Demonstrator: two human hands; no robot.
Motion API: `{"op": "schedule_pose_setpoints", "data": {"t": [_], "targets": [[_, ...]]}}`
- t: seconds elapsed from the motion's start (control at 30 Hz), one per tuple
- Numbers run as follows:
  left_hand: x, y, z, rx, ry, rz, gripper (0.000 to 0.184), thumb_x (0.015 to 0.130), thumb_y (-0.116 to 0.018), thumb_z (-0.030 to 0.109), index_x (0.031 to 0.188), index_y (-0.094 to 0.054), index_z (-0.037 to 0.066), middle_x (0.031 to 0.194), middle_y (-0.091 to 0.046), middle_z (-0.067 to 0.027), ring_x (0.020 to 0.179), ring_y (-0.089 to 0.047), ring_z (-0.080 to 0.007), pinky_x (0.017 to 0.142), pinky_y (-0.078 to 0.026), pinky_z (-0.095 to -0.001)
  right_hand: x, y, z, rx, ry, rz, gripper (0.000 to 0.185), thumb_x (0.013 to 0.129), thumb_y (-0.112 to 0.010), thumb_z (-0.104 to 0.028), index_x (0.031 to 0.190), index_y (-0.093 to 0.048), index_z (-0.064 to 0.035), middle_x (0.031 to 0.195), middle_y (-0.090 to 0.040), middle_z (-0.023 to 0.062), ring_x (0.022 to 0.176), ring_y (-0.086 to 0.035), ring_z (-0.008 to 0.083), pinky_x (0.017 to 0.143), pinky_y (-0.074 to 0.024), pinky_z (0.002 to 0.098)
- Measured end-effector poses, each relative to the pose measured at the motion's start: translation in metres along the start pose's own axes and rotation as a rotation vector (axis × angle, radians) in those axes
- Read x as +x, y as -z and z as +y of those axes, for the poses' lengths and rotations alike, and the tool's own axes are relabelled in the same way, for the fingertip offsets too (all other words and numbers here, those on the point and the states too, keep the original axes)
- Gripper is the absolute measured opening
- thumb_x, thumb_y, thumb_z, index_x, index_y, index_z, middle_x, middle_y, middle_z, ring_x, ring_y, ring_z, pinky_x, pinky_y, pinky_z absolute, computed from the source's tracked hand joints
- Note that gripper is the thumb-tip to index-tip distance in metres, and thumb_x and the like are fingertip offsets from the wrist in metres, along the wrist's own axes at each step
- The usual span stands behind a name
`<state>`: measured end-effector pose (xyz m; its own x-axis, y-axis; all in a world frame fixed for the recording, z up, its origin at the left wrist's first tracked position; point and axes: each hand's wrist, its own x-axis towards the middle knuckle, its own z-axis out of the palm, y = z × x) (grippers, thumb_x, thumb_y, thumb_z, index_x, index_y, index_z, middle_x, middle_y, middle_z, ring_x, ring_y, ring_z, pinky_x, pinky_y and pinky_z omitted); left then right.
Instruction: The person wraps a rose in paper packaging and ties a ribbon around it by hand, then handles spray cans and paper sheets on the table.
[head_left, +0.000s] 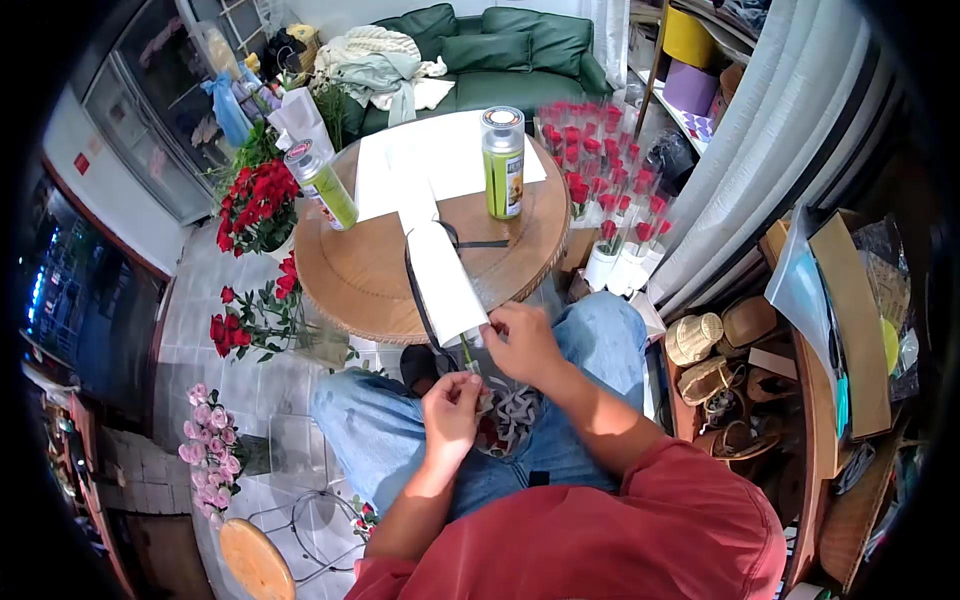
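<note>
A long white paper wrap (443, 285) slants from the round table toward my lap, with a thin green stem (466, 350) coming out of its lower end. My left hand (452, 410) is closed in a pinch on that stem, below the paper. At the paper's lower right corner, my right hand (525, 345) has its fingers curled and pressed together on the edge. Whatever the paper encloses is hidden. Black ribbon (482, 244) loops around the wrap and trails over the table. Between my thighs lies a clear bag of pale ribbon-like scraps (510, 420).
The round wooden table (330, 265) carries white sheets (460, 150) and two spray cans (503, 165) (322, 187). Red roses (255, 205) and pink roses (212, 450) stand to the left. Sleeved single roses (600, 150) stand right. A basket shelf (725, 370) is beside my right knee.
</note>
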<state>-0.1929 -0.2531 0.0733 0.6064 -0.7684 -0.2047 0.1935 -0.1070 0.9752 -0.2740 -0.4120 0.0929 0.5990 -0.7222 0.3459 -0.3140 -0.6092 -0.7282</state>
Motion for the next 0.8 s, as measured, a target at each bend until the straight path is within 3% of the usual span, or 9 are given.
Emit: {"op": "schedule_pose_setpoints", "data": {"t": [0.17, 0.23, 0.43, 0.5, 0.6, 0.67, 0.8], "targets": [[-0.005, -0.012, 0.013, 0.351, -0.366, 0.248, 0.018, 0.096, -0.071, 0.01, 0.103, -0.068, -0.005, 0.081, -0.071, -0.0072, 0.068, -0.063, -0.0094, 0.064, -0.052, -0.0246, -0.017, -0.018, -0.001, 0.165, -0.056, 0.004, 0.019, 0.083, -0.069, -0.016, 0.076, -0.065, 0.0014, 0.079, -0.064, 0.0188, 0.075, -0.063, 0.0401, 0.067, -0.048, 0.048], [-0.002, -0.013, 0.012, 0.36, -0.387, 0.279, 0.019, 0.095, -0.072, 0.01, 0.106, -0.068, -0.005, 0.08, -0.071, -0.0087, 0.068, -0.063, -0.0094, 0.065, -0.053, -0.0249, -0.022, -0.022, -0.006, 0.281, -0.024, 0.017, 0.015, 0.083, -0.07, -0.01, 0.081, -0.066, 0.0043, 0.076, -0.064, 0.0179, 0.07, -0.065, 0.0335, 0.064, -0.0491, 0.0409], [-0.005, -0.01, -0.004, 0.113, -0.451, 0.314, 0.023, 0.092, -0.073, 0.002, 0.111, -0.066, -0.007, 0.084, -0.07, -0.0073, 0.07, -0.063, -0.0081, 0.065, -0.053, -0.0235, -0.034, -0.028, -0.009, 0.322, -0.051, -0.003, 0.013, 0.083, -0.07, -0.008, 0.085, -0.067, 0.0042, 0.078, -0.063, 0.0199, 0.071, -0.065, 0.0333, 0.064, -0.0483, 0.0395], [-0.008, -0.006, -0.004, 0.118, -0.437, 0.291, 0.024, 0.093, -0.073, 0.002, 0.113, -0.066, -0.007, 0.089, -0.07, -0.0062, 0.076, -0.064, -0.0098, 0.07, -0.053, -0.0244, -0.036, -0.028, -0.011, 0.372, -0.048, -0.016, 0.019, 0.084, -0.07, -0.014, 0.082, -0.065, 0.0044, 0.08, -0.062, 0.0216, 0.074, -0.063, 0.0406, 0.064, -0.0469, 0.0449], [-0.006, -0.003, 0.002, 0.231, -0.481, 0.342, 0.016, 0.092, -0.072, 0.001, 0.107, -0.069, -0.006, 0.089, -0.072, -0.0084, 0.077, -0.064, -0.0101, 0.069, -0.053, -0.0251, -0.04, -0.031, -0.009, 0.41, -0.03, -0.047, 0.018, 0.085, -0.07, -0.013, 0.084, -0.066, 0.0039, 0.08, -0.063, 0.0205, 0.075, -0.063, 0.0392, 0.065, -0.0478, 0.0436], [-0.001, -0.001, 0.007, 0.41, -0.666, 0.412, 0.01, 0.09, -0.073, -0.001, 0.099, -0.071, -0.006, 0.089, -0.073, -0.0132, 0.077, -0.067, -0.0133, 0.069, -0.054, -0.0266, -0.043, -0.036, -0.006, 0.414, -0.007, -0.053, 0.017, 0.085, -0.07, -0.013, 0.085, -0.067, 0.0038, 0.081, -0.063, 0.02, 0.075, -0.064, 0.0386, 0.066, -0.0483, 0.0429], [0.0, -0.001, 0.012, 0.477, -0.682, 0.429, 0.009, 0.088, -0.073, -0.004, 0.096, -0.071, -0.007, 0.089, -0.073, -0.0172, 0.077, -0.07, -0.0189, 0.071, -0.054, -0.0289, -0.046, -0.036, -0.004, 0.379, -0.005, -0.097, 0.01, 0.086, -0.071, -0.005, 0.092, -0.071, 0.0024, 0.087, -0.069, 0.0175, 0.08, -0.069, 0.0324, 0.07, -0.0517, 0.0382]]}}
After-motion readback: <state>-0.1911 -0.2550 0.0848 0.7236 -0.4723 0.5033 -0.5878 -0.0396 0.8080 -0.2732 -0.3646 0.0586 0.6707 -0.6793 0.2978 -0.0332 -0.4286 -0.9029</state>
